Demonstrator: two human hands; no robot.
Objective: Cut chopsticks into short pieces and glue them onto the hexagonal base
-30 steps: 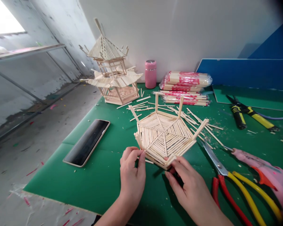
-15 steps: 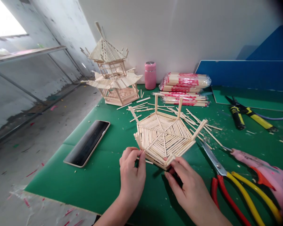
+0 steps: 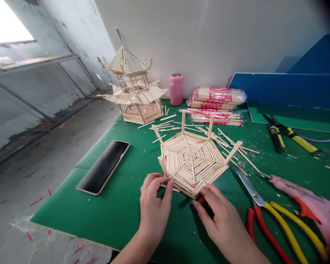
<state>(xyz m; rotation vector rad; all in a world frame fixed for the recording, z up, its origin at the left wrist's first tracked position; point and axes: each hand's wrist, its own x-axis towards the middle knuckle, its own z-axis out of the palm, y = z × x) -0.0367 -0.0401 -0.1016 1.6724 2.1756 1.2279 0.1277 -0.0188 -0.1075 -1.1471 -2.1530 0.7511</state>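
Note:
A hexagonal panel of glued wooden sticks (image 3: 191, 158), with short posts standing up at its corners, lies on the green mat (image 3: 121, 205). My left hand (image 3: 154, 205) pinches the panel's near-left corner between thumb and fingers. My right hand (image 3: 222, 220) grips the near edge of the same panel, with the thumb on a corner post. A thin loose stick (image 3: 169, 187) lies between my two hands, under the panel's edge.
A finished stick pagoda (image 3: 133, 91) stands at the back left, a pink cup (image 3: 176, 89) and wrapped chopstick bundles (image 3: 217, 99) behind. A phone (image 3: 103, 167) lies left. Red-and-yellow shears (image 3: 266, 209), a pink glue gun (image 3: 305, 198) and yellow-black cutters (image 3: 288, 134) lie right. Loose sticks are scattered mid-mat.
My hands stay on the panel's near edge; my left fingers have shifted slightly along the corner. The camera has tipped a little, so everything sits slightly lower in view.

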